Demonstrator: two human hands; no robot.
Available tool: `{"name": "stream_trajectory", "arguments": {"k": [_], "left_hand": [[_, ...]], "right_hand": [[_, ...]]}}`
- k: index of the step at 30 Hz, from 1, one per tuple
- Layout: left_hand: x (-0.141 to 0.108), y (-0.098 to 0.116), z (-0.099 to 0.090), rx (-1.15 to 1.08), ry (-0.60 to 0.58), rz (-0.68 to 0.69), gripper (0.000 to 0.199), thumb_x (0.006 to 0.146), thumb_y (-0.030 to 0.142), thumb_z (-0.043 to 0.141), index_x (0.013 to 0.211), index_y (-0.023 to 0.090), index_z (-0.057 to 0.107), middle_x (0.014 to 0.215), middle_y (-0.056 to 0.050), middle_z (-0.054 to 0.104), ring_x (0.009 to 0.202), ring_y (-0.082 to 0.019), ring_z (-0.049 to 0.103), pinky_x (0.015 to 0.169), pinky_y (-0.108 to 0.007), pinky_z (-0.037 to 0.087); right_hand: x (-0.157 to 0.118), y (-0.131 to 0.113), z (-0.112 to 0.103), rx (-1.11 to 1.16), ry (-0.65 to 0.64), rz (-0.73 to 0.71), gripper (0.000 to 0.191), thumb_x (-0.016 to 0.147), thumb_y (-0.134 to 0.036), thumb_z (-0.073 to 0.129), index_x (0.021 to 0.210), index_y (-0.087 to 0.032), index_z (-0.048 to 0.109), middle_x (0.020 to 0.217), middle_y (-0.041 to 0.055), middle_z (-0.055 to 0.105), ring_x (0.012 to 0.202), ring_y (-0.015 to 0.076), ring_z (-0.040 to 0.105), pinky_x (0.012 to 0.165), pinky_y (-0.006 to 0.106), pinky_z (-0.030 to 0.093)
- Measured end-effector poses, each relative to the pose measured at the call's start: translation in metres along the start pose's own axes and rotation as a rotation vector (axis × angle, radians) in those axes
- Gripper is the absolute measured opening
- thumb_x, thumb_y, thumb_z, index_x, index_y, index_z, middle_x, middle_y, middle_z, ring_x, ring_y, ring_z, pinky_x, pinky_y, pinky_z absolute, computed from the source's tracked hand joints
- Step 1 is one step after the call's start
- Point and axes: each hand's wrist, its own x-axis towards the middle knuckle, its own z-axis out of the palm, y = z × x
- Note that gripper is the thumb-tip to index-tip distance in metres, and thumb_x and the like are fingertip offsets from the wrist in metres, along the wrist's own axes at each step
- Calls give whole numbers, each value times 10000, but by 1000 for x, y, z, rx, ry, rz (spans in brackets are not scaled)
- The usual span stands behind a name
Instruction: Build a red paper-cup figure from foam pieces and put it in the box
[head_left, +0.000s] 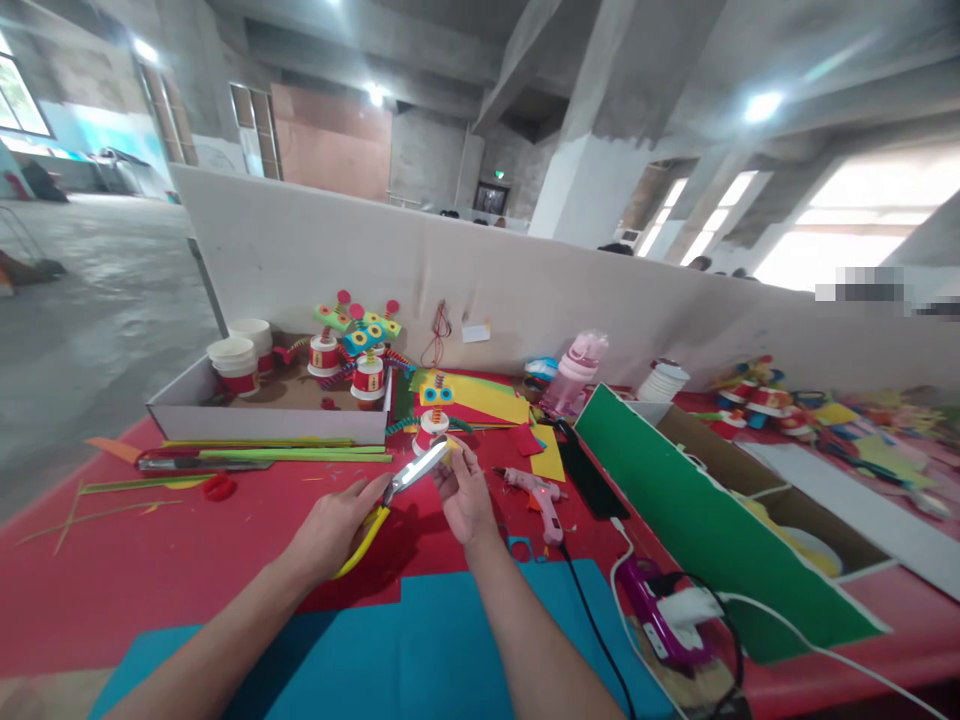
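My left hand (pixel 328 532) is closed around the yellow handles of a pair of scissors (pixel 418 468), whose shiny blades point up and to the right. In the fingertips of my right hand (pixel 468 497) is a small yellow piece of paper (pixel 450 455), right at the blade tips and partly hidden by fingers. Just behind the blades stands a paper-cup figure (pixel 430 432) with blue eyes and coiled green arms. To the right of my right hand, a pink glue gun (pixel 538 492) lies on the red tabletop (pixel 247 545).
A shallow box (pixel 274 422) at back left contains stacked cups and several cup figures. Yellow-green strips (pixel 292 454) and a utility knife (pixel 172 464) lie before it. Blue sheets (pixel 360 660) cover the front. Rightward are a phone (pixel 589 470), power strip (pixel 656 620) with cables, and green-sided box (pixel 690 510).
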Motion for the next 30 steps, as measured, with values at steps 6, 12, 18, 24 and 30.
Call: {"name": "stream_trajectory", "arguments": {"k": [6,12,18,24,30], "left_hand": [[-1,-2,5,-68,35,39,446,922,247,373,1360,226,450,1051,-120,686,946,-246,677,786,-309,507],[-1,-5,7,-108,40,55,444,916,231,358,1347,204,460,1052,-126,698,891,-241,688,732,-289,502],[2,-6,-1,-53,-20,44,467,910,215,353,1370,224,434,1124,-116,686,895,-227,687,719,-262,484],[3,-7,-5,-43,-46,16,501,898,198,373,1395,258,410,1239,-116,640,940,-234,681,748,-271,490],[3,-5,-7,101,-88,1,476,931,227,314,1399,196,390,1181,-154,638,943,-274,672,704,-307,494]], "right_hand": [[-1,1,1,22,4,4,320,727,-391,781,1000,-265,671,938,-20,714,790,102,647,796,240,533],[0,-5,-2,13,-7,26,345,749,-440,752,1026,-254,662,912,-6,709,742,117,643,749,266,547],[5,-13,-10,-59,-60,137,289,713,-435,782,870,-211,687,624,-55,594,497,72,499,506,202,482],[5,-5,-9,-84,-8,89,325,681,-413,807,914,-215,698,726,-37,660,570,76,549,583,210,512],[2,0,-5,-95,-29,84,355,691,-422,800,971,-227,701,762,-29,673,603,83,569,611,221,517]]}}
